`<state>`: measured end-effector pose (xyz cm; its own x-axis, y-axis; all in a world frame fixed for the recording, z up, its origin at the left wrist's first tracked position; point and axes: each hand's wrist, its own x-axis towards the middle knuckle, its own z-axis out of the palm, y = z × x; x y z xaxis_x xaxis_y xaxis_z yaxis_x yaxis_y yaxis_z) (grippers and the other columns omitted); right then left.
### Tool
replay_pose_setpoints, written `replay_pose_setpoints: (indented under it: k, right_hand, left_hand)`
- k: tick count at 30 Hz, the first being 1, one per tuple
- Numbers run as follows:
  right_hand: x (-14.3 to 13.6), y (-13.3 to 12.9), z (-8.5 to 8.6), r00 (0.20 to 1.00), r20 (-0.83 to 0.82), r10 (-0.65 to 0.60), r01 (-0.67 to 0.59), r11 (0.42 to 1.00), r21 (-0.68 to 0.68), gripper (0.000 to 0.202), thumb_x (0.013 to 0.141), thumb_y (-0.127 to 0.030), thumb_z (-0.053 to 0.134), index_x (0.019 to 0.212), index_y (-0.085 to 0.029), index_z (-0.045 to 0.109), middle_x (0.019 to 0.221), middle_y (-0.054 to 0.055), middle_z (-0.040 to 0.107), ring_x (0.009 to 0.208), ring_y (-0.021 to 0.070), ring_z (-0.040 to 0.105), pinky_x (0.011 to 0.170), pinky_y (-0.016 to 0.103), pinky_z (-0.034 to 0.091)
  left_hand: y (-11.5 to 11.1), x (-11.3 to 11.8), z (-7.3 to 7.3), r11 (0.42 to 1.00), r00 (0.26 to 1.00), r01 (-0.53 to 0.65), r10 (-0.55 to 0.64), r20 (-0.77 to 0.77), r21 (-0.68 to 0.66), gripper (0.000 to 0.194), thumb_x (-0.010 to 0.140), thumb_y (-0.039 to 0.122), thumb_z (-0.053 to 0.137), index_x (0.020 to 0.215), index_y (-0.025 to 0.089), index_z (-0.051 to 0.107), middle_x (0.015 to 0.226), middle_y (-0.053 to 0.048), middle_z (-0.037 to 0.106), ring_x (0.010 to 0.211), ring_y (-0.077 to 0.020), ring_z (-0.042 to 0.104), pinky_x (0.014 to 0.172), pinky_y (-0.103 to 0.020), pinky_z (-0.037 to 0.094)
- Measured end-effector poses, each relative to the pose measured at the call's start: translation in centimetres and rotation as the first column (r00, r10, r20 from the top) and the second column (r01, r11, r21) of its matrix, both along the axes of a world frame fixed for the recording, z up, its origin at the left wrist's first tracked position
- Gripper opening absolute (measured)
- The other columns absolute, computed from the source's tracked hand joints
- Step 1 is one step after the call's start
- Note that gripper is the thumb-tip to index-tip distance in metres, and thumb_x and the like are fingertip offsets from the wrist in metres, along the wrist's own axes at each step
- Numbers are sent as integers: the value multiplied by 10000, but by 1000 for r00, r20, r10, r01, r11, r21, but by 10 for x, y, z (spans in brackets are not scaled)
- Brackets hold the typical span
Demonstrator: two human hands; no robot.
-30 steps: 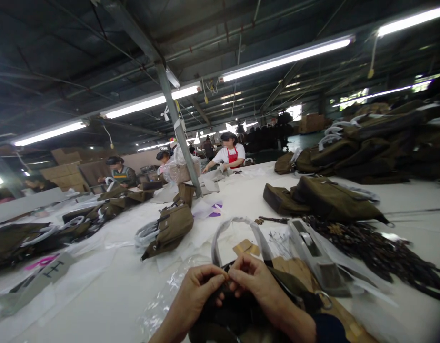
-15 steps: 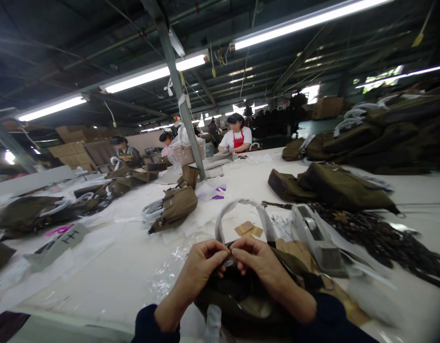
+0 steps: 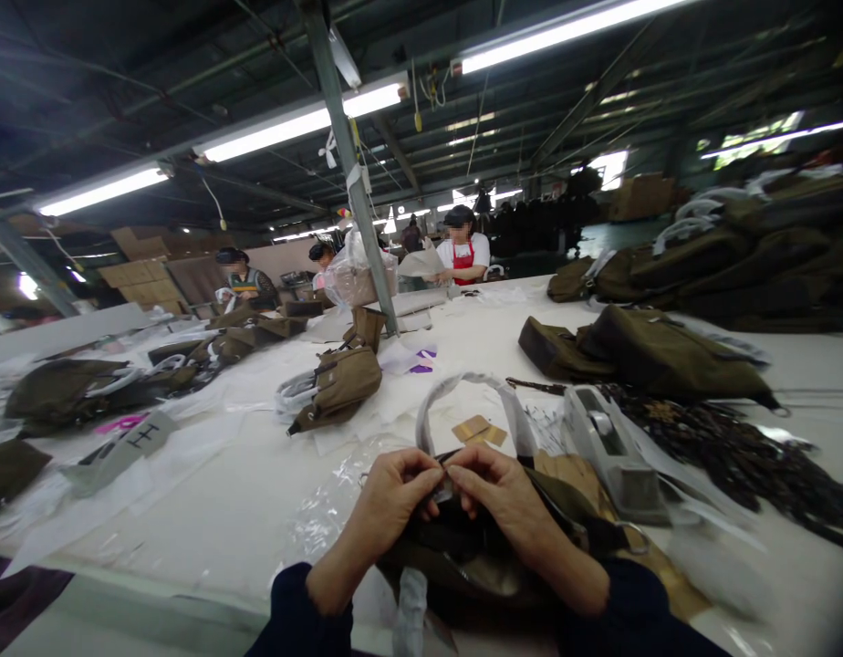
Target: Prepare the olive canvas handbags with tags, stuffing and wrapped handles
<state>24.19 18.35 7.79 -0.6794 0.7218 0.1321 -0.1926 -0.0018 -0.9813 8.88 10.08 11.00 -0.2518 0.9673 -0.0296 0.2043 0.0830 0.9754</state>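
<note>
A dark olive bag lies at the front of the white table, its mouth facing up. One wrapped handle arches up behind it; another wrapped piece hangs at its front. My left hand pinches at the bag's far rim, thumb against fingers. Fingertip to fingertip with it, my right hand is pinched closed at the same spot. Something small and dark, with a bit of clear plastic, shows between the fingertips; what exactly they grip is too small to tell.
Right of the bag stand a grey tape dispenser and a heap of dark straps. More olive bags lie behind them and at left. Clear plastic lies left of my hands. A metal post rises mid-table; people work beyond.
Both hands stay together at the rim with slight finger movement. The view has shifted a little. Across the table, the person in a red apron now holds up a pale sheet.
</note>
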Motion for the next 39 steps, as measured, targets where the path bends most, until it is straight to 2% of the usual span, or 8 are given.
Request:
replay_pose_setpoints:
  k: [7, 14, 17, 20, 26, 30, 35, 39]
  right_hand:
    - [-3, -2, -3, 998, 14, -66, 62, 981, 183, 249, 862, -408, 662, 838, -160, 666, 615, -28, 571, 534, 104, 513, 521, 225, 418]
    - [-2, -4, -10, 984, 33, -173, 129, 835, 535, 200, 934, -292, 572, 807, -180, 679, 697, 0, 589, 641, 133, 543, 627, 250, 421]
    - [-5, -4, -10, 983, 47, -178, 128, 844, 520, 206, 945, -297, 552, 831, -179, 677, 724, 10, 614, 652, 140, 555, 640, 255, 433]
    - [1, -2, 3, 987, 111, -117, 49, 874, 484, 164, 949, -279, 542, 1008, -193, 668, 829, 15, 670, 728, 152, 604, 694, 259, 463]
    - [52, -1, 28, 846, 495, -199, -284, 618, 733, 225, 891, -332, 650, 1075, -208, 687, 979, 57, 715, 877, 222, 658, 770, 301, 456]
    - [78, -2, 23, 802, 557, -216, -357, 573, 737, 289, 889, -458, 644, 1044, -223, 710, 955, 63, 734, 883, 247, 675, 753, 305, 451]
    - [80, -1, 23, 720, 645, -256, -468, 508, 723, 240, 881, -415, 655, 843, -191, 735, 808, 80, 729, 708, 225, 656, 627, 290, 402]
    - [76, 0, 27, 705, 689, -167, -586, 410, 699, 312, 835, -491, 686, 863, -191, 766, 768, 86, 725, 703, 234, 646, 605, 294, 379]
  left_hand:
    - [0, 1, 1, 1000, 1000, -6, 6, -17, 10, 268, 800, 393, 686, 801, 126, 671, 624, -4, 646, 486, -109, 587, 477, -199, 431]
    - [-2, 1, -3, 1000, 1000, -4, 5, -24, 18, 267, 807, 393, 674, 789, 127, 666, 628, 1, 638, 477, -98, 579, 461, -184, 413]
    - [0, 0, -3, 1000, 1000, 9, -9, 5, 7, 281, 795, 404, 690, 780, 125, 660, 623, 4, 625, 495, -104, 582, 487, -199, 450]
    - [0, -1, 3, 998, 999, 36, -37, 20, 46, 283, 823, 407, 673, 873, 128, 669, 684, -7, 647, 557, -116, 598, 549, -223, 487]
    - [-17, 1, 13, 972, 962, -67, 122, -243, 224, 296, 868, 265, 636, 1155, 220, 578, 813, 12, 626, 706, -132, 609, 621, -226, 464]
    - [-29, 7, 15, 934, 867, 43, 141, -477, 355, 121, 890, 194, 598, 1008, 220, 615, 1134, -42, 591, 1005, -174, 593, 881, -298, 471]
    - [-35, 14, 20, 952, 757, 185, 19, -653, 242, 73, 924, 214, 577, 976, 221, 628, 1120, -51, 601, 1080, -197, 563, 940, -308, 427]
    - [-35, 15, 25, 944, 691, 329, -257, -676, -22, 173, 930, 259, 588, 1102, 254, 612, 1164, -43, 619, 1064, -195, 585, 920, -296, 452]
